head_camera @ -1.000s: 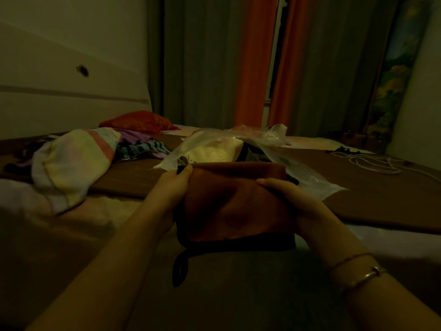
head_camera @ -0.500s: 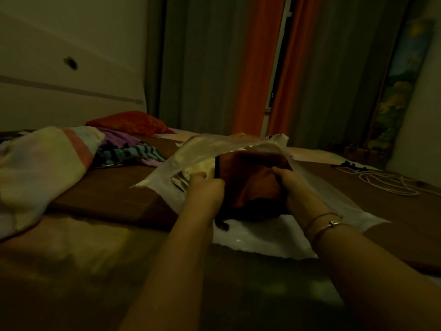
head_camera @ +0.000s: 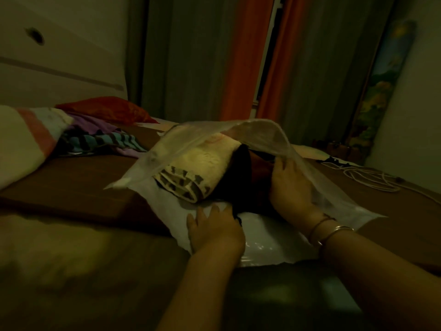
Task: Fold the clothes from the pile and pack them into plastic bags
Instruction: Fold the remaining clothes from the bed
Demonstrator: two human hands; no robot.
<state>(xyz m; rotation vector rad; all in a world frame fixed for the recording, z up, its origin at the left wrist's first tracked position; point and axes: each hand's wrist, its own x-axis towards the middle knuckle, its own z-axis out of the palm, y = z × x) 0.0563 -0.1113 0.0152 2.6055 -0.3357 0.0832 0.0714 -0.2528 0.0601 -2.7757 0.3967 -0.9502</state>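
Two folded garments lie inside the plastic bag (head_camera: 267, 244) on the bed (head_camera: 71, 182): a cream one (head_camera: 202, 168) and a dark one (head_camera: 241, 177), soft and light. My right hand (head_camera: 290, 187) presses the dark one with relaxed fingers, and my left hand (head_camera: 214, 229) lies flat on the slippery film; I think its edge is the best place to hold.

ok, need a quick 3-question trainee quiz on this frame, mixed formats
1. True or false: the right hand reaches inside the plastic bag.
2. Which lies inside the bag, left of the dark folded garment? A) cream folded cloth with a patterned edge B) white cable C) red cushion
3. Fill in: the left hand rests flat on the bag's lower ____.

Key: 1 true; 2 A; 3 layer
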